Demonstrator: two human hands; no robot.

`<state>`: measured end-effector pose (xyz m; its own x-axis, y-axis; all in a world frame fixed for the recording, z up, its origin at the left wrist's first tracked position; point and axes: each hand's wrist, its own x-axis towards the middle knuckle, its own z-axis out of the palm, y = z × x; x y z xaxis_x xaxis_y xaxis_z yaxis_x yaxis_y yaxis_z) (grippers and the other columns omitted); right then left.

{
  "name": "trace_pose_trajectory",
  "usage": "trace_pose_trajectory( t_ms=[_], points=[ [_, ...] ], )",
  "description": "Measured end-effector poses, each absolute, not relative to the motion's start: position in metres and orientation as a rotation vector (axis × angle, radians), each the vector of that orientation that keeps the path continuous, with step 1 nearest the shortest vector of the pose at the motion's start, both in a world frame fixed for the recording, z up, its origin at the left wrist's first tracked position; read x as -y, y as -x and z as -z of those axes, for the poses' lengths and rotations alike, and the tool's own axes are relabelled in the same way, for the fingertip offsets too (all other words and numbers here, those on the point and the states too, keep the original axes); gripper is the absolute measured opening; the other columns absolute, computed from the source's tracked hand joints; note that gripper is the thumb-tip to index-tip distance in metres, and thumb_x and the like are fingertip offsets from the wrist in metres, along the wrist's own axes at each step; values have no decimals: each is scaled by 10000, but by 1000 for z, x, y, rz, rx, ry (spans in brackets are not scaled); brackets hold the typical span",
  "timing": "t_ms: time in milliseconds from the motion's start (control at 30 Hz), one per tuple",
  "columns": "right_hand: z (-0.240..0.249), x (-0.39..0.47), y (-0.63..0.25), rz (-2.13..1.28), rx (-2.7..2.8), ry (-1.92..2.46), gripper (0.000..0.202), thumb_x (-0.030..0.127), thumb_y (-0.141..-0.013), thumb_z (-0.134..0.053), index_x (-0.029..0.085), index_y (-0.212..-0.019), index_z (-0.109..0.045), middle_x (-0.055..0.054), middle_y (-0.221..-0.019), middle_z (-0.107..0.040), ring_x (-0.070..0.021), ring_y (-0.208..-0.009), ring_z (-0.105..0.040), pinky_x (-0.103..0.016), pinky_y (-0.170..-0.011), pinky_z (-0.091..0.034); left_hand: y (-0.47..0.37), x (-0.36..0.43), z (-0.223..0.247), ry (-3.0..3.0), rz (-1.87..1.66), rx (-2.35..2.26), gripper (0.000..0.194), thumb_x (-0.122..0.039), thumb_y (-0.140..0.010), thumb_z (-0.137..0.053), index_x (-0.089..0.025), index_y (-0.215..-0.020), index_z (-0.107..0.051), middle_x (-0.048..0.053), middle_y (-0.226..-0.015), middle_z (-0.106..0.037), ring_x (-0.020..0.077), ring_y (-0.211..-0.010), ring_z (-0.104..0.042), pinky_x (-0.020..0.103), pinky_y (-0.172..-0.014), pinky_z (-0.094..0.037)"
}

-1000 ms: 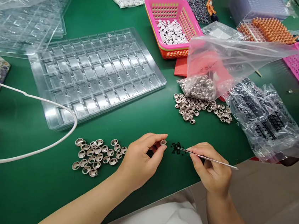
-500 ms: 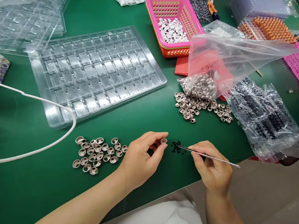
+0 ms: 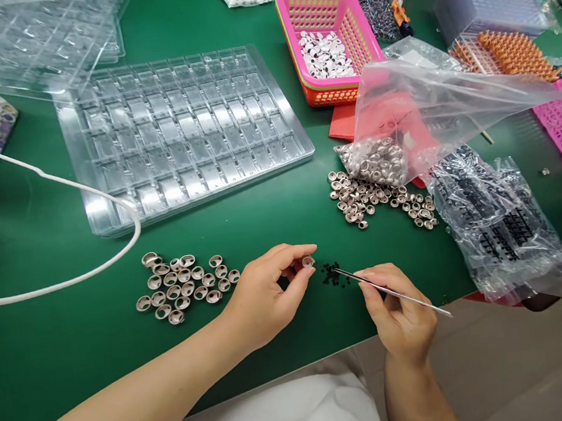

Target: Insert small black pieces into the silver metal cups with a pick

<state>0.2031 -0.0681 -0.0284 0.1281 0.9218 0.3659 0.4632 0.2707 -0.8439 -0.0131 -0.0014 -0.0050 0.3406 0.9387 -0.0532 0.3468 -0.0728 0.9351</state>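
Observation:
Between the thumb and forefinger of my left hand [image 3: 270,295] is a small silver metal ring-shaped cap [image 3: 308,262], its hollow side showing. My right hand [image 3: 401,312] is closed in a pinch on slim metal tweezers [image 3: 394,291]. Their tip touches or hovers over a little heap of tiny black pieces [image 3: 332,274] on the green table; whether it grips one I cannot tell. Left of my left hand lies a group of similar silver caps [image 3: 187,288], several with dark spots inside. More silver caps [image 3: 360,199] are strewn beyond my right hand.
A clear plastic compartment tray [image 3: 187,133] lies at the back left, near a white cable [image 3: 87,279]. Stacked baskets [image 3: 293,42] hold white pieces. An open plastic bag [image 3: 376,160] of silver caps and a bag of black parts [image 3: 504,227] lie to the right.
The tweezer tip has shifted very slightly left and up within the black pieces. Both hands otherwise hold nearly the same place; the view has tilted a little.

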Motion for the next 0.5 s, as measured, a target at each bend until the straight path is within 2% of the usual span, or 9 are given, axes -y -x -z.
trace_pose_trajectory(
  t_ms=[500],
  points=[
    [27,68,-202,-582,1503,1350,280,78,-874,-665,268,-1077,-695,-43,-906,-752,-215,-800,-706,-396,-671,-589,12,0,6,-1620,-769,-1182,216,-173,-931,-619,-147,-1110,-738,46,-903,-729,140,-748,-686,243,-732,-579]
  ],
)
